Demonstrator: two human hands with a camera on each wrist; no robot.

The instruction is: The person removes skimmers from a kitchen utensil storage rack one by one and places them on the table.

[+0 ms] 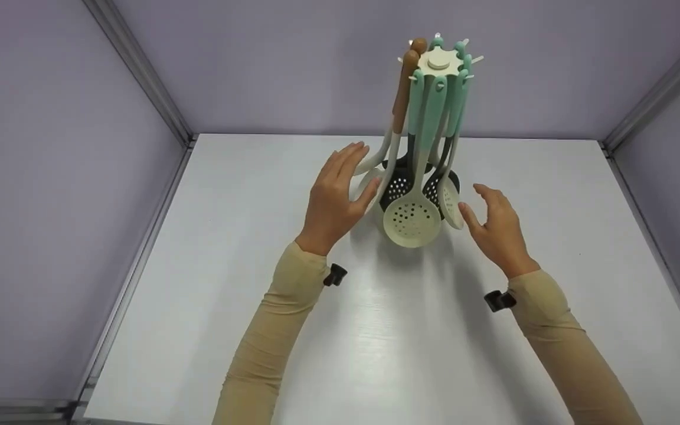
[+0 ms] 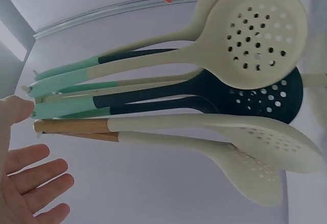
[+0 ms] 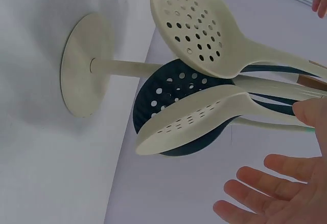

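**Two open hands flank a hanging utensil rack**

A white table [image 1: 375, 354] fills the lower and middle head view, boxed in by 3 lilac walls [image 1: 51, 206] with metal corner rails [image 1: 139, 71]. Upper centre stands the utensil rack [image 1: 438, 62], upright, its long axis vertical, with utensils hanging handle-up and heads down toward the table.

The left hand [image 1: 334, 198] sits centre-left, fingers straight and spread, touching or just beside the cream utensils on that side; I cannot tell which. The right hand [image 1: 496, 227], centre-right, is likewise spread and relaxed, thumb just beside a slotted cream spoon [image 1: 450, 203]. Neither grips anything.

Only the right wrist view shows the rack's round base [image 3: 84, 73] and thin post at left. The left wrist view alone shows 2 wooden handles [image 2: 71, 127] at lower left. Frontmost hangs the cream skimmer [image 1: 411, 221], with a dark skimmer [image 3: 168, 98] behind.
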